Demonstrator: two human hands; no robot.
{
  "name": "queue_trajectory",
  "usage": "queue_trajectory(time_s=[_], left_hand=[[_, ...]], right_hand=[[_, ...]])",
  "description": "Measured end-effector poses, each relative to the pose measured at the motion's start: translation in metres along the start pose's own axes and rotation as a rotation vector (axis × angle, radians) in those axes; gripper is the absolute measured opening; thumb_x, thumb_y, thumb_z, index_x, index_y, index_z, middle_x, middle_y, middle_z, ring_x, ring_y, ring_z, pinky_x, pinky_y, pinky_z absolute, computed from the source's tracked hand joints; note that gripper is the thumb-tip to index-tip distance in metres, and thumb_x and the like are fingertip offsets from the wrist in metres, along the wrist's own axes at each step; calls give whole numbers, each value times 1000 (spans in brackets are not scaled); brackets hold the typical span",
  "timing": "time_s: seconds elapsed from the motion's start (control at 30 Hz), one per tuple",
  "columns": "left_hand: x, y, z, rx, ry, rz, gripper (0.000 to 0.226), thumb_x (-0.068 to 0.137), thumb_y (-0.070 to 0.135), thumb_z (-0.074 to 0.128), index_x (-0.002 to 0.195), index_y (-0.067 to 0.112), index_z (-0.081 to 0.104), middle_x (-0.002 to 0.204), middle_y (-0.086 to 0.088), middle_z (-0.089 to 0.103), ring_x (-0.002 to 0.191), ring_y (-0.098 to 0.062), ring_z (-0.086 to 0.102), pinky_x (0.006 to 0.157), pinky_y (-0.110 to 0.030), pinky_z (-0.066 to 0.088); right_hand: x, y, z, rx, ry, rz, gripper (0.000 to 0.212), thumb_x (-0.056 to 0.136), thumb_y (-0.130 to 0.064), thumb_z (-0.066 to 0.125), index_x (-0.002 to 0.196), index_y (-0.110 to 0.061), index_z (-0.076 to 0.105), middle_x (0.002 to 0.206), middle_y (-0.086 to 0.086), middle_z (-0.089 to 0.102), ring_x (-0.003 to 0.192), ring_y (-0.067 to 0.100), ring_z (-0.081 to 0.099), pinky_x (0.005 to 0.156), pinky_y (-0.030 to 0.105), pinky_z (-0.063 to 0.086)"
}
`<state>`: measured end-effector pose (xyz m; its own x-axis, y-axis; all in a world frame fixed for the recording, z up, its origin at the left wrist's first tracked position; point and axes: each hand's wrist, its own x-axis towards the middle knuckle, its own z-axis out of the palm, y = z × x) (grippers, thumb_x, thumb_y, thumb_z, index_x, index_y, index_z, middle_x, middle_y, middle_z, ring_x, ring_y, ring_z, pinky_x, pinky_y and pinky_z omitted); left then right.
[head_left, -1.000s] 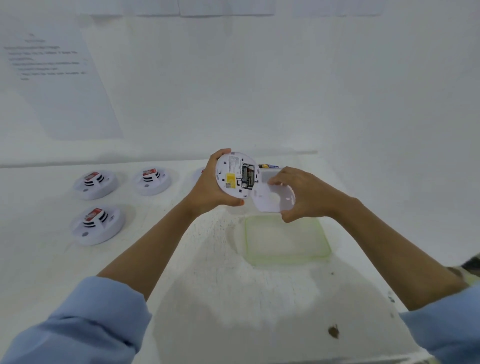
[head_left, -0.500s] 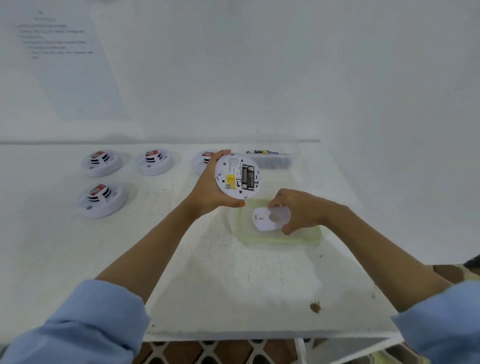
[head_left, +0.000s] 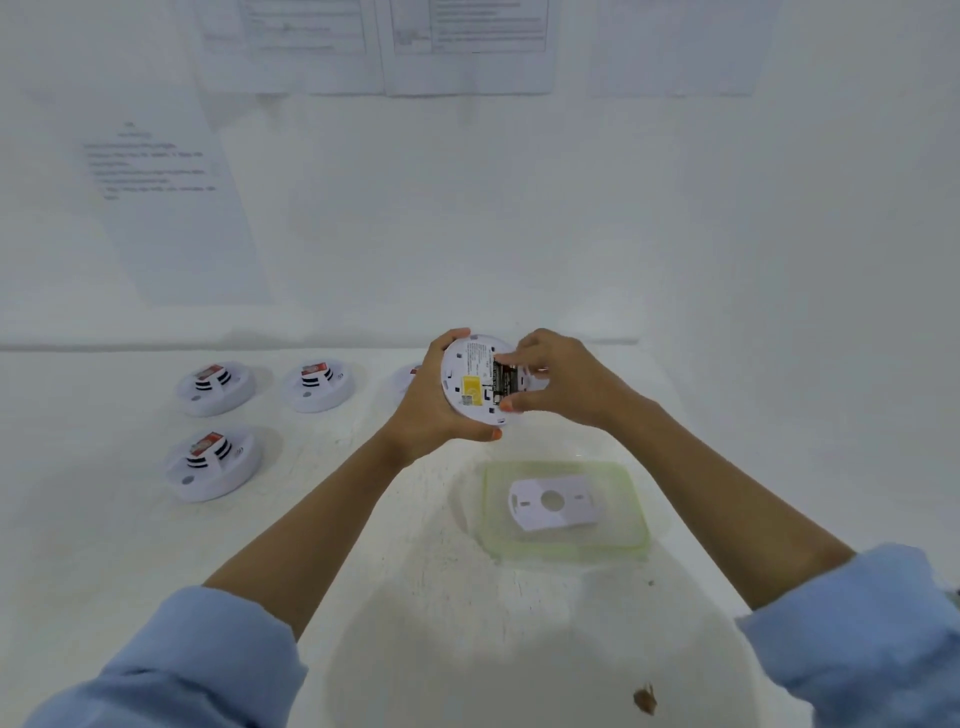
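Note:
My left hand (head_left: 428, 405) grips a round white smoke detector (head_left: 475, 382) above the table, its back turned toward me with a yellow label and an uncovered battery bay. My right hand (head_left: 558, 382) reaches into that bay, its forefinger and thumb pinching at the dark batteries (head_left: 503, 378). The white mounting plate (head_left: 555, 501) with a round hole lies flat inside a clear green-rimmed tray (head_left: 631, 540) below my hands.
Three white smoke detectors (head_left: 215, 387) (head_left: 317, 384) (head_left: 210, 462) sit on the white table at the left, and a fourth one (head_left: 405, 376) shows partly behind my left hand. Printed sheets hang on the wall. A brown speck (head_left: 645, 699) lies near the front edge.
My right hand set the mounting plate down in the tray, let go of it and rose to the detector's battery bay. My left hand kept holding the detector.

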<state>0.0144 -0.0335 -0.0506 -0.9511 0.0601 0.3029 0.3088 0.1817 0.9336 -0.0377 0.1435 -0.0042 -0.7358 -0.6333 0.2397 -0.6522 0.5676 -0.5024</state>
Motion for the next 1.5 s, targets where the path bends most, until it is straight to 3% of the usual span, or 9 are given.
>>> queue_trajectory(time_s=[0.3, 0.43, 0.57, 0.67, 0.83, 1.07, 1.2, 1.3, 1.5], left_hand=[[17, -5, -14, -45, -36, -30, 106, 46, -16, 81, 132, 18, 29, 121, -3, 49, 101, -9, 57, 67, -22, 55], [25, -10, -17, -51, -49, -44, 102, 45, -6, 80, 131, 21, 31, 119, 1, 51, 104, -10, 57, 69, -24, 56], [34, -16, -17, -69, -49, -50, 102, 49, -13, 79, 132, 19, 29, 118, 1, 50, 103, -12, 56, 69, -22, 55], [40, -19, -18, -54, -31, -41, 102, 48, -11, 79, 132, 18, 29, 118, 1, 49, 101, -6, 57, 70, -21, 54], [44, -26, -21, -43, 1, -26, 103, 49, -14, 78, 134, 12, 26, 121, 0, 47, 102, -2, 57, 72, -19, 53], [46, -31, -17, -21, 6, -19, 102, 50, -18, 78, 131, 17, 26, 120, 3, 46, 106, -6, 54, 74, -19, 53], [47, -30, -19, 17, 29, -8, 101, 47, -5, 79, 131, 19, 27, 123, 1, 46, 109, -6, 53, 75, -19, 53], [48, -32, -27, 59, 48, 2, 101, 47, -4, 79, 131, 19, 27, 123, 5, 46, 109, -2, 52, 78, -17, 51], [50, -34, -33, 103, 71, 16, 102, 47, 0, 81, 131, 22, 27, 126, 2, 44, 116, -8, 47, 84, -13, 48]], right_hand=[[14, -9, 0, -350, -65, -74, 51, 85, -37, 61, 130, -15, 51, 117, 12, 53, 99, 27, 54, 85, 29, 43], [21, -5, 6, -485, -48, -105, 51, 86, -38, 57, 127, -8, 52, 107, 17, 57, 87, 30, 58, 78, 35, 49], [29, 3, 10, -555, -33, -167, 55, 82, -45, 47, 112, 1, 58, 84, 19, 60, 58, 25, 46, 53, 29, 38], [37, 12, 8, -572, -12, -175, 50, 87, -39, 49, 121, -2, 54, 96, 18, 59, 66, 30, 53, 59, 32, 43], [48, 24, 4, -456, -37, -171, 53, 88, -45, 53, 133, -19, 46, 127, 6, 49, 99, 22, 56, 77, 26, 42], [58, 31, 8, 79, -76, -29, 57, 63, -22, 83, 112, -16, 56, 110, 0, 35, 103, 15, 41, 84, 16, 36], [60, 30, 6, 200, -59, 40, 54, 62, -14, 84, 107, -14, 54, 106, -2, 35, 92, 6, 39, 73, 2, 34], [58, 40, 1, 287, 9, 185, 50, 60, -12, 85, 99, -13, 53, 99, 0, 49, 76, 8, 45, 66, 15, 39], [54, 45, 20, 194, -351, 357, 50, 61, -4, 83, 97, -9, 48, 69, 3, 60, 51, 15, 53, 47, 21, 42]])
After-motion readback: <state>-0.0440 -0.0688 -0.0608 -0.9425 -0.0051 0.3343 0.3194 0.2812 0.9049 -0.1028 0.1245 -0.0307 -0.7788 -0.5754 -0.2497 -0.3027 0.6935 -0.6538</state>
